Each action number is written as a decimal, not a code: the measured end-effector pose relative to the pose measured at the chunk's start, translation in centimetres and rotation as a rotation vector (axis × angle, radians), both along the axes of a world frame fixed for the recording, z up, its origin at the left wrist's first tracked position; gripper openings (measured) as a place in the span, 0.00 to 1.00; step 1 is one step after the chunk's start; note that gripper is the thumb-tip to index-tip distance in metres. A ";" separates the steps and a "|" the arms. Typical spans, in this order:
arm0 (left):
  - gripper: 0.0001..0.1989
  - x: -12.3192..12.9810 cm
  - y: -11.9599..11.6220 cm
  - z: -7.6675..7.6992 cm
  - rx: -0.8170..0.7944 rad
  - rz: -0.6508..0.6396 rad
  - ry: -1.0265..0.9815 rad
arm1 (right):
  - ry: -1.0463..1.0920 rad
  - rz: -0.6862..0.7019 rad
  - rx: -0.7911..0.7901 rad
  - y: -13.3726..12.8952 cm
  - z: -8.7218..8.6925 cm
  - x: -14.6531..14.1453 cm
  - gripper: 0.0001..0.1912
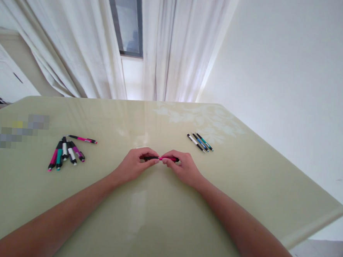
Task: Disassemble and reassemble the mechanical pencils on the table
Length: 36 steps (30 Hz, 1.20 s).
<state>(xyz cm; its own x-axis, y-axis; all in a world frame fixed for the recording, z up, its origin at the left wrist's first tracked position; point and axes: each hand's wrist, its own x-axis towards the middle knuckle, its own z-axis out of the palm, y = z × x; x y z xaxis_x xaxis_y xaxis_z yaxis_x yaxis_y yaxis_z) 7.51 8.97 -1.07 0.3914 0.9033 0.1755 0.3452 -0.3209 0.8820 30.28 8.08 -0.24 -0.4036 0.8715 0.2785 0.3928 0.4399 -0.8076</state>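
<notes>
Between my two hands a pink and black pen [160,158] lies level above the table. My left hand [137,163] is closed on its black end, thumb and fingers pinching it. The pink part is pinched by my right hand [181,166], and a dark tip shows inside that palm. Off to the left, several pens in pink, teal, white and purple form a fanned pile [65,153], with one pink and black pen [83,139] lying just behind. Three slim pens [200,142], white, blue and teal, rest side by side beyond my right hand.
The pale green glossy table [154,220] has a corner at the far right. At its left edge some items are blurred out. White curtains [179,47] and a window stand behind the table, with a white wall on the right.
</notes>
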 end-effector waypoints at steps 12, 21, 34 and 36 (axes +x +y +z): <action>0.10 0.7 -0.3 -0.1 0.067 -0.066 -0.007 | -0.022 0.044 0.032 0.1 -0.3 0.7 0.08; 0.12 1.4 -0.4 -0.1 0.113 -0.080 0.009 | -0.056 0.006 0.062 0.2 -0.3 1.1 0.10; 0.07 1.3 0.2 -0.6 0.167 -0.065 0.031 | -0.093 0.035 -0.008 0.0 -0.2 1.2 0.10; 0.07 1.3 0.1 -0.6 0.145 -0.062 -0.003 | -0.074 0.039 -0.031 0.0 -0.1 1.0 0.12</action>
<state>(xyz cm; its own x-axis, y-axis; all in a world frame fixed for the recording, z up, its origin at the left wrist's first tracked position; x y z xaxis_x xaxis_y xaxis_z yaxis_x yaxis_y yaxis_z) 8.81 9.09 -1.63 0.4449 0.8425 0.3037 0.3186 -0.4658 0.8255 31.33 8.03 -0.35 -0.4556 0.8627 0.2195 0.4349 0.4308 -0.7908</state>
